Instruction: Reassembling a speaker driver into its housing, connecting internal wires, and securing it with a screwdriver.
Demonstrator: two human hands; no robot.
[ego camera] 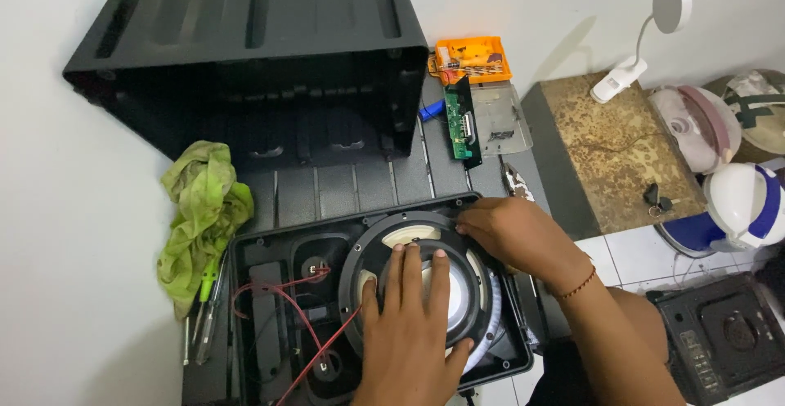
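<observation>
I have my left hand spread flat on the speaker, which sits in the black panel near me. My right hand pinches its upper rim, fingers narrow. Red wires lie left, a green rag beyond.

The left hand is covering the middle of the round speaker, the picture's bottom edge is cutting off the black speaker case and both forearms, and the right hand is hiding the speaker's far rim.
</observation>
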